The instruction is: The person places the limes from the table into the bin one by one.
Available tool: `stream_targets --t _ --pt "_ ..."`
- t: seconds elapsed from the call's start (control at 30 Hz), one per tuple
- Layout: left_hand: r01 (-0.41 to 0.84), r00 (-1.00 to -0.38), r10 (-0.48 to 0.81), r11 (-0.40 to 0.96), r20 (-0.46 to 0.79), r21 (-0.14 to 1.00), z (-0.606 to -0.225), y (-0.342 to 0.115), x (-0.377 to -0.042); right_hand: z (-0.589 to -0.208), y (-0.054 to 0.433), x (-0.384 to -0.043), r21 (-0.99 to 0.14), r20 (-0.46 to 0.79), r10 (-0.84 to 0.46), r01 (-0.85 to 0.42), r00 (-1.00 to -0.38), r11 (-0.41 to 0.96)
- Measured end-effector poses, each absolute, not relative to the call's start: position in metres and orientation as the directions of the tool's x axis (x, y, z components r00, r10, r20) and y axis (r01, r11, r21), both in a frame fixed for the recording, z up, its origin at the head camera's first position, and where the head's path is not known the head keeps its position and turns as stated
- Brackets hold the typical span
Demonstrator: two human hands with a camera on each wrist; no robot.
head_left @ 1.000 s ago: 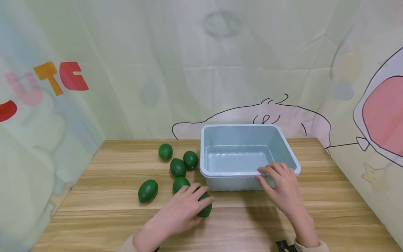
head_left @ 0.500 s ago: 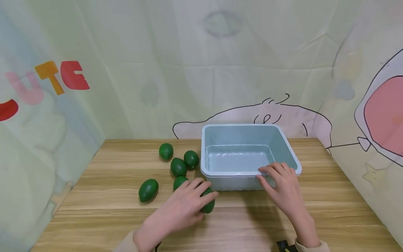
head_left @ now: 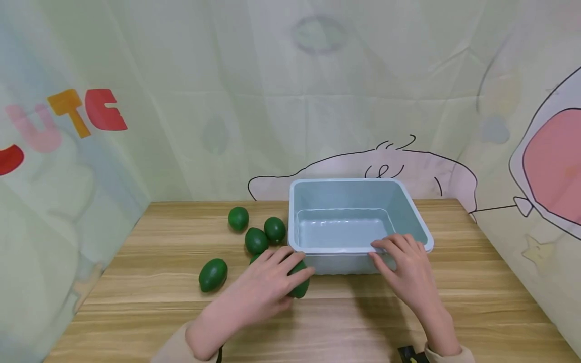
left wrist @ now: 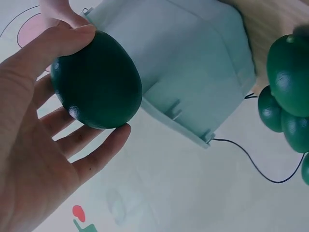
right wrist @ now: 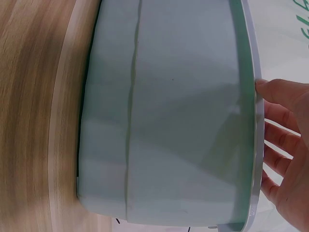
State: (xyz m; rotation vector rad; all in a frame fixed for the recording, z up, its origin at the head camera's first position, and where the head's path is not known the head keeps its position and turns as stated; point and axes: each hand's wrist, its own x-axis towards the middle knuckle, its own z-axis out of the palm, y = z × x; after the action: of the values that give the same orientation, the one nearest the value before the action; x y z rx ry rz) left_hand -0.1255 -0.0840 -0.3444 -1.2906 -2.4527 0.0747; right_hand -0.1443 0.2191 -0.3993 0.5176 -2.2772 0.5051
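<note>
My left hand (head_left: 265, 285) holds a dark green lime (left wrist: 96, 82), its thumb on one side and the fingers round the other. In the left wrist view this lime appears lifted, apart from the pale blue plastic basin (head_left: 336, 263). At the basin's near rim, toward its right corner, my right hand (head_left: 410, 272) pinches the edge between thumb and fingers. No fruit shows inside the basin. Left of it on the table lie several more limes, among them a far one (head_left: 238, 219), a pair close together, and a separate one (head_left: 213, 275). Another is mostly hidden behind my left hand.
The wooden table (head_left: 150, 307) reaches back to a printed cloth curtain (head_left: 204, 126) with cartoon drawings and letters. A small black object (head_left: 410, 354) shows beside the right sleeve at the bottom edge.
My left hand has moved slightly away from me and toward the basin with the lime in its grip, covering more of the lime behind it. The right hand and basin stay put.
</note>
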Motion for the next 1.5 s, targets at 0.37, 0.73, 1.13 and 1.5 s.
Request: stream_targets --t 0.37,0.73,1.13,1.5 --pt "0.794 -0.442 0.827 0.541 0.347 -0.278 -0.331 -0.076 -0.121 -0.398 0.218 -0.144 -0.199 0.727 -0.212 -0.496 -0.653 0.845" --pt "0.792 -0.38 0.837 0.514 0.393 -0.33 -0.321 -0.066 -0.122 -0.398 0.219 -0.144 -0.202 0.725 -0.209 -0.493 -0.656 0.846" --pt "0.786 -0.327 0.848 0.489 0.417 -0.378 -0.307 -0.062 -0.131 -0.397 0.218 -0.143 -0.203 0.721 -0.212 -0.493 -0.66 0.846" --pt "0.806 -0.307 0.848 0.473 0.432 -0.356 -0.291 -0.053 -0.148 -0.398 0.218 -0.143 -0.202 0.729 -0.215 -0.504 -0.65 0.84"
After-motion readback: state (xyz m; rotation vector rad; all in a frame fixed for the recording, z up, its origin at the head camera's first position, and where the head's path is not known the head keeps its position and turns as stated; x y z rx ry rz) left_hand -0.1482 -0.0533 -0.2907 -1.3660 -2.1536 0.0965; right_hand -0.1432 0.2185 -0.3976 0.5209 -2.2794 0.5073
